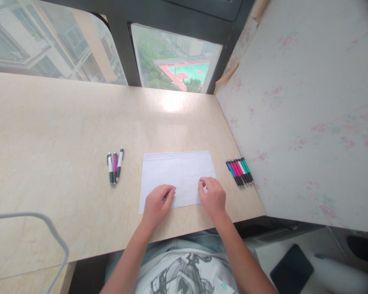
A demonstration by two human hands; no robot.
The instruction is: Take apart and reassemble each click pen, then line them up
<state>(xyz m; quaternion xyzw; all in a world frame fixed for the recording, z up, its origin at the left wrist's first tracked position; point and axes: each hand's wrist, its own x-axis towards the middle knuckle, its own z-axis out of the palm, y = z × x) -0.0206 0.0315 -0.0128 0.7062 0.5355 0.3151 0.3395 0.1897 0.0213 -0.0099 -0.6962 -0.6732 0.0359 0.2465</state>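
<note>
A white sheet of paper (178, 173) lies flat on the table, with rows of small faint writing along its top edge. Over its lower left part rests my left hand (158, 202), fingers curled in and thumb drawn close to them. My right hand (213, 197) is at the sheet's lower right edge, its fingers bent toward the thumb. No object shows in either hand. To the left of the paper lie a purple pen (115, 167) and two white pens, (120, 164) side by side. A row of several coloured pens (239, 172) lies right of my right hand.
The pale table (64, 134) runs back to a dark-framed window (178, 57). A flower-patterned wall (309, 114) borders its right side. A grey cable (46, 222) curves across the lower left. Below the table at right lies a dark flat object (292, 268).
</note>
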